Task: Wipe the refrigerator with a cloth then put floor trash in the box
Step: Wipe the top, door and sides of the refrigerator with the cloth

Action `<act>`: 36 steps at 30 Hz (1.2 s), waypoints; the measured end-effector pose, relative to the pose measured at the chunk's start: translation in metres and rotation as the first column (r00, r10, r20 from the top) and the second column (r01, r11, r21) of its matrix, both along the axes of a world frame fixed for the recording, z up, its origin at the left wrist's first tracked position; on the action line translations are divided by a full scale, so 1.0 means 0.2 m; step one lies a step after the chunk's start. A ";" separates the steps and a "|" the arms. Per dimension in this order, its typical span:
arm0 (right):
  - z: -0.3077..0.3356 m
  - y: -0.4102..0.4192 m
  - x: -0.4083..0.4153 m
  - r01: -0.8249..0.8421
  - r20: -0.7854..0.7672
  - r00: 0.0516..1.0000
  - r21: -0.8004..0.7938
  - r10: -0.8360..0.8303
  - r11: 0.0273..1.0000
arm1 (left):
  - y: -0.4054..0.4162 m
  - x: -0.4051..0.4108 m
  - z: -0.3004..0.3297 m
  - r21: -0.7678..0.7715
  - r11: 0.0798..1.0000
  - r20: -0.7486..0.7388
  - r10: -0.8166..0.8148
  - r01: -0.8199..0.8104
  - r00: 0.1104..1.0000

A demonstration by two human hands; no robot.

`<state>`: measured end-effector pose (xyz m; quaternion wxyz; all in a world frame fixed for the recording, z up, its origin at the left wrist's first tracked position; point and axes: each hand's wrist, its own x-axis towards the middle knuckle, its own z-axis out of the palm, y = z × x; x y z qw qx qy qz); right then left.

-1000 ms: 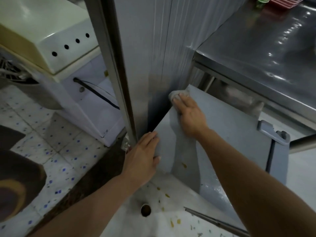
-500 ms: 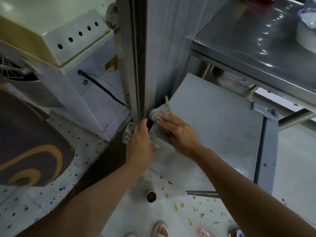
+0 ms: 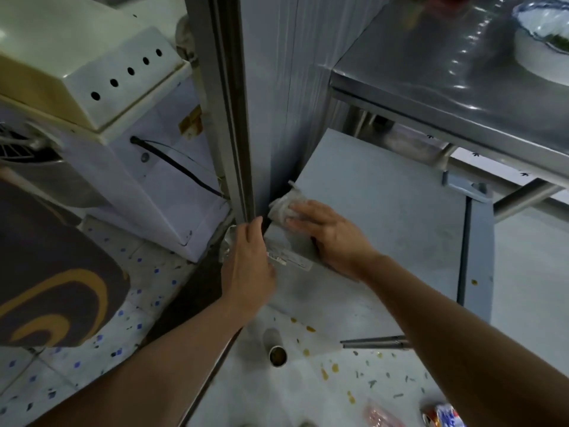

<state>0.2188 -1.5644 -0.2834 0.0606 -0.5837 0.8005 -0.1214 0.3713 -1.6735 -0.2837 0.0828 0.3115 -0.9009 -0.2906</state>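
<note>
1. The right hand lies flat with its fingers straight and close together, pressing a crumpled whitish cloth against the grey panel near that panel's upper left corner.
2. The cloth is bunched, with no clear long axis; a small tail of it sticks up toward the tall refrigerator wall.
3. The left hand is just left of the right, fingers together and pointing up, curled round the panel's left edge where it meets the dark vertical door seal.
4. The panel slopes down from the refrigerator to the floor, its long axis running from the hands to the right, where a hinge bracket sits.
5. On the speckled floor below the hands: a small round cup, a thin metal rod, a pinkish wrapper and a crushed can.
6. A steel bench stands upper right; a white machine stands left.
</note>
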 end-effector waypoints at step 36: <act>-0.03 0.64 0.12 0.162 0.013 0.987 -0.043 -0.161 0.986 | 0.35 -0.29 0.02 -0.041 0.950 0.014 -0.308 0.308 0.951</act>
